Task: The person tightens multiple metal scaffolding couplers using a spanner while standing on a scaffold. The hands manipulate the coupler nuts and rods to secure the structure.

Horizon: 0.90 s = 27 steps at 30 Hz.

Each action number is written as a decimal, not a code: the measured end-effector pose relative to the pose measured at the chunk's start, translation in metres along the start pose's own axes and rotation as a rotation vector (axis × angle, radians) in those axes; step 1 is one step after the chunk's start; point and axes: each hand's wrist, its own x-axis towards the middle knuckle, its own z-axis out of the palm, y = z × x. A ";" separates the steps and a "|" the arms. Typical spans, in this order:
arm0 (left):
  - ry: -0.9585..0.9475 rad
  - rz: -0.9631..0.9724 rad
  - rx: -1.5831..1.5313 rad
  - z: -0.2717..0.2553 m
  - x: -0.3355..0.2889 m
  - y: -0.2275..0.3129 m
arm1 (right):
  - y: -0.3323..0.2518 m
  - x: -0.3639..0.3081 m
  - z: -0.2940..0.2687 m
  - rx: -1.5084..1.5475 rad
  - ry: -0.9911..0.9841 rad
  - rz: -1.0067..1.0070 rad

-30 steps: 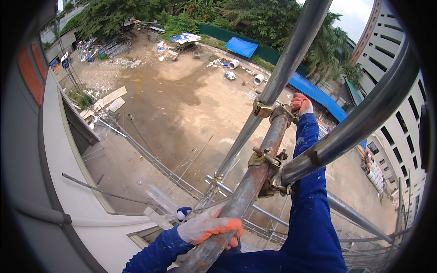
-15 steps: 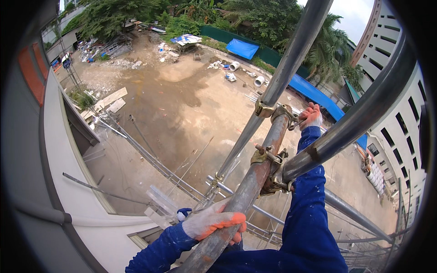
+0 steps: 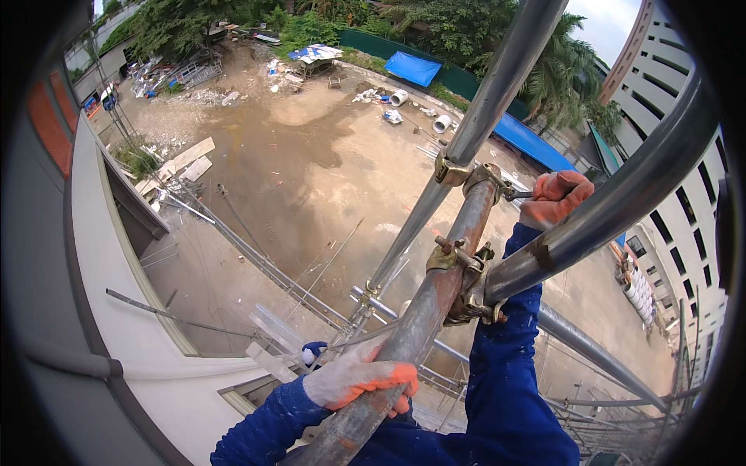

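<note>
My left hand, in a white glove with orange-coated fingers, is wrapped round a rusty scaffold tube slanting up from the lower edge. At that tube's far end a scaffold coupler joins it to an upright steel tube. My right hand, gloved alike, is closed round the handle of a wrench, whose head meets the coupler's bolt. The fist hides most of the handle. Nearer me, another coupler clamps a thick grey tube that passes over my right forearm.
The spot is high above a muddy yard. Lower scaffold tubes run below on the left, beside a grey building ledge. Someone in a white and blue helmet is below. A white building rises at right.
My right hand has swung to the right and nearer me, turning the wrench handle at the coupler. The left hand keeps its hold on the rusty tube.
</note>
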 end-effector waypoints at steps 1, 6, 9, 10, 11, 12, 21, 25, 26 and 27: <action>0.002 -0.004 -0.001 0.000 0.000 0.000 | -0.006 0.004 -0.004 -0.041 0.136 0.222; 0.005 0.000 -0.047 -0.001 -0.001 -0.002 | -0.022 0.005 0.003 -0.080 -0.271 0.938; -0.033 0.010 -0.067 -0.004 0.000 -0.003 | -0.003 -0.011 0.010 -0.293 -0.333 -0.114; -0.034 0.015 -0.064 -0.004 0.000 -0.003 | 0.004 -0.015 0.011 -0.303 -0.254 -0.252; -0.030 0.010 -0.071 -0.004 0.000 -0.003 | 0.010 -0.015 0.010 -0.247 -0.240 -0.248; -0.034 0.029 -0.053 -0.004 0.000 -0.003 | 0.016 -0.015 0.008 -0.187 -0.228 -0.244; -0.041 0.031 -0.010 -0.002 0.001 -0.003 | 0.006 -0.019 0.031 -0.039 -0.269 -0.203; -0.017 0.020 0.012 -0.002 0.001 -0.005 | 0.021 0.001 0.037 -0.138 0.094 -0.123; 0.002 -0.008 -0.007 -0.002 0.001 -0.005 | 0.032 0.014 0.030 -0.111 0.104 -0.065; -0.013 -0.002 -0.013 -0.002 0.001 -0.004 | 0.046 0.033 0.020 -0.036 0.183 0.250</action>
